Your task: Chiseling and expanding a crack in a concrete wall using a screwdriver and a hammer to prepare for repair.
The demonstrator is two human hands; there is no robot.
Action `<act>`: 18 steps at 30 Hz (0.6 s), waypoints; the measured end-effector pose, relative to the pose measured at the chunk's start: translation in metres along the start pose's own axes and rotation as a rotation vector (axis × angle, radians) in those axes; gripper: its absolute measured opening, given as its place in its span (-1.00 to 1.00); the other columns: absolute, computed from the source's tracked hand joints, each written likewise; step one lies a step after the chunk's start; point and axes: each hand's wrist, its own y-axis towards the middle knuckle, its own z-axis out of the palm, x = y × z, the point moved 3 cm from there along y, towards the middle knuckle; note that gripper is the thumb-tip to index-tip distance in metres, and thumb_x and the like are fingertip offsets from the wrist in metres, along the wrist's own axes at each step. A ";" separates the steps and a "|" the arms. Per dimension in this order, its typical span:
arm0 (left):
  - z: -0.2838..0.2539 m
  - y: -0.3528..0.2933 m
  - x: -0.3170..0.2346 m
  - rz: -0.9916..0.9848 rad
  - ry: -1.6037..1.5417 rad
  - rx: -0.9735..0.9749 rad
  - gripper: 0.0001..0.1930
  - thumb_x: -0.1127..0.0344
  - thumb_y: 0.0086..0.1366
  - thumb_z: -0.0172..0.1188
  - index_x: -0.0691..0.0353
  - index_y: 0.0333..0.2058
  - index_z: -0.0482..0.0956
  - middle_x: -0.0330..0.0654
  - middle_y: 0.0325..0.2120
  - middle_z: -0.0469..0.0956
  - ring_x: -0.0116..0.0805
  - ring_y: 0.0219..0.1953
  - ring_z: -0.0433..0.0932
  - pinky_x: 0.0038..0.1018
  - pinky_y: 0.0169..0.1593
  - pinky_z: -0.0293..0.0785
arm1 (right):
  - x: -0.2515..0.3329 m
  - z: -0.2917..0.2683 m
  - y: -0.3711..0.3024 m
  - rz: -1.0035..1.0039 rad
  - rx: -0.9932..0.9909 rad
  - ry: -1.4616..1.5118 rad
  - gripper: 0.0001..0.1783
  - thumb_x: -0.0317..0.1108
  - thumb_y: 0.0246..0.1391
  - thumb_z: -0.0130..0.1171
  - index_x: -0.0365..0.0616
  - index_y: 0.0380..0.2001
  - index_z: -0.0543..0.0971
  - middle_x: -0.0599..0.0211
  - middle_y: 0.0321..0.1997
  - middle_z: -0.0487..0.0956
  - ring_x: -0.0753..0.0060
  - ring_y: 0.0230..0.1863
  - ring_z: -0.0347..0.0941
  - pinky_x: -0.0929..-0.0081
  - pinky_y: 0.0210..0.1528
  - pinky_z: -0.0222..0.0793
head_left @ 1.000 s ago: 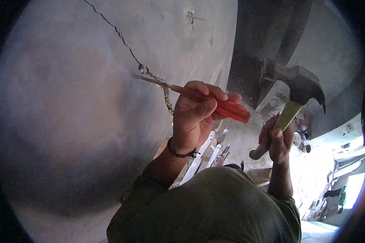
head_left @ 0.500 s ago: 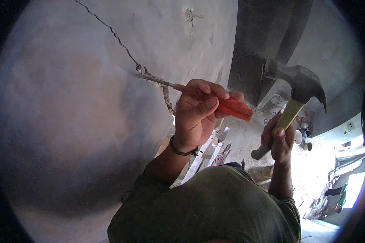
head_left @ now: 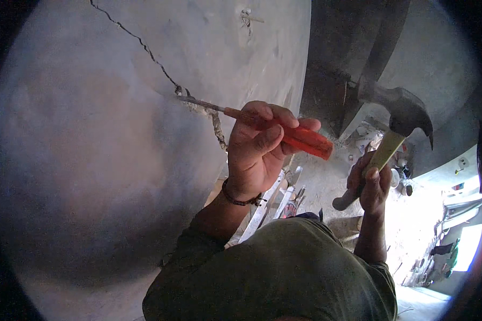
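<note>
My left hand (head_left: 251,152) is closed round the red, see-through handle of a screwdriver (head_left: 311,142). The screwdriver's metal shaft points left, its tip at the chipped crack (head_left: 217,129) in the plastered wall (head_left: 91,150). My right hand (head_left: 379,187) grips a claw hammer (head_left: 407,109) by its yellow-green handle with a grey end. The hammer's head is raised to the right of the screwdriver's butt, apart from it, with its claw turned away to the right. The head's striking end is slightly blurred.
From the chipped spot, the crack runs thin toward the upper left. A small stub (head_left: 256,19) sticks out of the wall higher up. Below my arms are pale wooden rails (head_left: 262,211), and a foot (head_left: 290,209) shows beside them. Clutter lies on the floor at right, by bright light.
The hammer has shifted slightly to the right, away from the screwdriver. My left hand keeps the screwdriver at the crack, and the whole view has shifted a little.
</note>
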 end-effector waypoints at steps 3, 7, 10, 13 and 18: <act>-0.002 -0.001 0.000 -0.001 0.011 0.030 -0.82 0.51 0.26 -0.01 0.20 -0.17 0.32 0.02 -0.20 0.48 0.10 -0.02 0.45 -0.15 -0.06 0.58 | -0.001 0.000 -0.001 0.013 -0.027 0.019 -0.41 0.21 0.06 0.02 -0.22 -0.43 0.35 0.41 -0.72 0.35 0.65 -0.78 0.24 0.68 -0.73 0.15; -0.002 -0.003 0.001 0.021 -0.003 0.028 -0.82 0.52 0.26 -0.02 0.20 -0.16 0.33 0.02 -0.20 0.48 0.10 -0.03 0.45 -0.19 -0.08 0.59 | -0.001 -0.003 -0.002 0.048 -0.023 0.005 -0.40 0.22 0.05 0.02 -0.22 -0.43 0.35 0.41 -0.72 0.35 0.64 -0.79 0.23 0.67 -0.74 0.15; -0.002 -0.004 0.001 0.011 0.005 0.016 -0.82 0.52 0.26 -0.02 0.20 -0.16 0.33 0.02 -0.20 0.48 0.10 -0.03 0.46 -0.22 -0.10 0.61 | -0.003 -0.004 -0.003 0.044 -0.006 0.008 -0.40 0.21 0.06 0.02 -0.22 -0.42 0.35 0.41 -0.72 0.35 0.63 -0.79 0.22 0.66 -0.74 0.15; -0.004 -0.005 0.001 0.001 0.012 0.019 -0.81 0.52 0.26 -0.02 0.20 -0.15 0.34 0.02 -0.19 0.48 0.09 -0.03 0.46 -0.25 -0.11 0.62 | -0.003 -0.004 -0.004 0.026 -0.034 0.005 -0.39 0.23 0.05 0.02 -0.23 -0.42 0.35 0.42 -0.72 0.34 0.63 -0.79 0.22 0.66 -0.74 0.15; -0.003 -0.004 0.001 0.000 0.001 0.034 -0.80 0.52 0.26 -0.02 0.20 -0.14 0.36 0.02 -0.18 0.48 0.09 -0.03 0.46 -0.23 -0.09 0.60 | -0.004 -0.002 -0.009 0.016 -0.033 0.017 -0.41 0.19 0.06 0.02 -0.24 -0.44 0.36 0.40 -0.71 0.35 0.63 -0.77 0.24 0.66 -0.72 0.16</act>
